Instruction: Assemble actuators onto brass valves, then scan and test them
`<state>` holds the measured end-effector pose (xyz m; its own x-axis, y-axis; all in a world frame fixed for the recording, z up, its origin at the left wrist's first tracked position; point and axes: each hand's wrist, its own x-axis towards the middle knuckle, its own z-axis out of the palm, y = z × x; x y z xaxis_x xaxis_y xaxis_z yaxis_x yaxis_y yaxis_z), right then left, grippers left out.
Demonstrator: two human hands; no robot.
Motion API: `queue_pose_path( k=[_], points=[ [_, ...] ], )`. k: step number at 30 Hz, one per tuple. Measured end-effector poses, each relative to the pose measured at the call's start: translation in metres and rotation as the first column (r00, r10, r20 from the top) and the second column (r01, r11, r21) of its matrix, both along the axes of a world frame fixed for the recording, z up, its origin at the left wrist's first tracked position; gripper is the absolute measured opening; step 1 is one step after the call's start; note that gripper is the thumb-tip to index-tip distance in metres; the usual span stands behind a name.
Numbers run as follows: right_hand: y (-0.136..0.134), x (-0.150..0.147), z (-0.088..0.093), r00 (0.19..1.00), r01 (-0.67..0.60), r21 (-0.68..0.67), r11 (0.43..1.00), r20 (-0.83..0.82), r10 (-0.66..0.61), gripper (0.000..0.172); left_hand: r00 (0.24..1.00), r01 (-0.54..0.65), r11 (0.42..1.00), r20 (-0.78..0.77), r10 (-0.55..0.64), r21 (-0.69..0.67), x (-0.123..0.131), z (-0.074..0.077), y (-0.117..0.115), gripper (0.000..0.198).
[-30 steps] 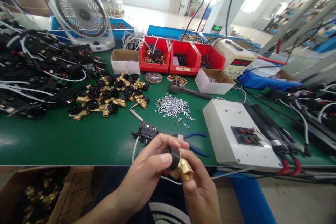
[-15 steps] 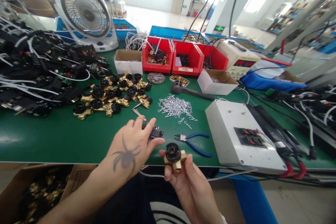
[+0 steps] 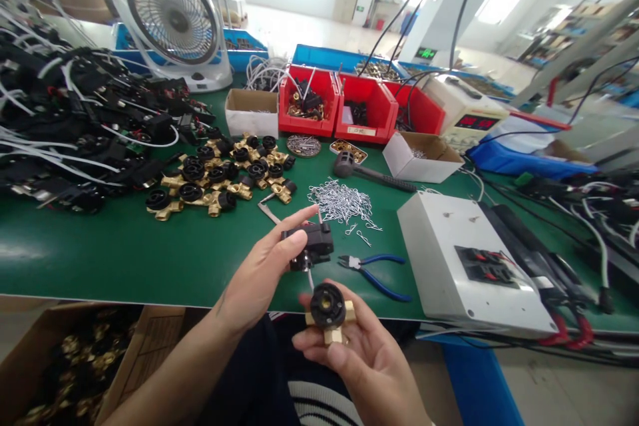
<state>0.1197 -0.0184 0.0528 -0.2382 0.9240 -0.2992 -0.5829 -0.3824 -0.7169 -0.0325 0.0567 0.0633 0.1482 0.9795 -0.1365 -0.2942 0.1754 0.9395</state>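
Note:
Between the thumb and fingers of my left hand (image 3: pixel 257 276) is a black plastic actuator housing (image 3: pixel 315 239), turned on its side above the bench, with a white cable hanging below. Just below and to the right, my right hand (image 3: pixel 369 353) cradles a brass valve body (image 3: pixel 333 333) whose round black cap (image 3: pixel 328 305) faces up. The two parts are close but apart. Right of the housing lie blue-handled cutting pliers (image 3: pixel 374 273). Beyond them is a pile of silver hairpin clips (image 3: pixel 342 200). More brass valves with black caps (image 3: pixel 219 173) stand grouped to the left.
A grey metal box (image 3: pixel 479 266) stands at right. Red bins (image 3: pixel 367 113), small cartons (image 3: pixel 252 113) and a black mallet (image 3: pixel 369 173) sit behind the clips. Black housings with white cables (image 3: pixel 90 120) heap up at left beside a fan (image 3: pixel 174 20).
My left hand has lifted and rolled the black housing off the bench, bringing it into fuller view. My right hand has tilted the valve, so its cap faces me more. The view has shifted slightly.

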Motion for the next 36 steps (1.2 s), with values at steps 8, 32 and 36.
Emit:
queue_pose_path(
  k=[8, 32, 36],
  points=[
    [-0.001, -0.003, -0.002, 0.985, 0.055, 0.096, 0.994, 0.16, -0.07, 0.04, 0.986, -0.038, 0.974, -0.152, 0.074, 0.224, 0.013, 0.004, -0.019, 0.038],
    [0.009, 0.011, 0.005, 0.93, 0.236, 0.083, 0.968, 0.27, -0.25, 0.05, 0.709, 0.304, 0.793, -0.681, 0.183, 0.529, 0.015, -0.003, -0.032, 0.091],
    [0.007, 0.007, 0.004, 0.908, 0.248, 0.11, 0.962, 0.319, -0.271, 0.05, 0.609, 0.308, 0.763, -0.734, 0.301, 0.568, 0.018, -0.005, -0.035, 0.086]
  ],
)
